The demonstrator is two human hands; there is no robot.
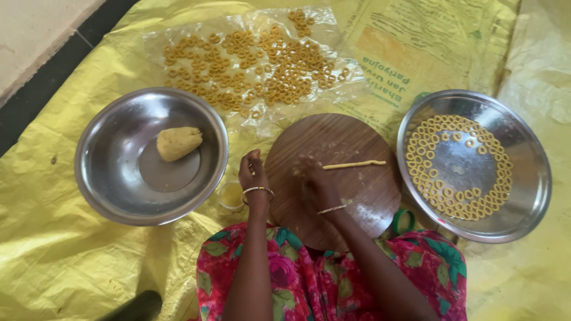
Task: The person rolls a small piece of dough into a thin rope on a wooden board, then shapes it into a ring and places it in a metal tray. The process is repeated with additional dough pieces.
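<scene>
From the head camera I take the round wooden board (342, 175) as my landmark. My left hand (253, 173) sits at the board's left edge, fingers curled loosely together; I cannot tell whether anything is pinched in them. My right hand (312, 178) is over the middle of the board and blurred, so I cannot tell if it is spread or gripping. Just right of that hand, on the board's upper half, lies a thin rolled dough strip (354, 164), lying flat and apart from both hands.

Left of the board stands a steel bowl (107, 178) with a dough lump (177, 142) inside. Between bowl and board sits a small cup (231, 195). Right of the board a steel plate (523, 196) carries dough rings (446, 196) laid in curved rows. Beyond the board a clear plastic sheet (160, 41) holds many more rings (256, 65).

To do this well, I judge the strip should stay even in thickness, rolled with light, flat pressure, so pieces curl into rings without cracking, and the ends should be pressed firmly to close.
</scene>
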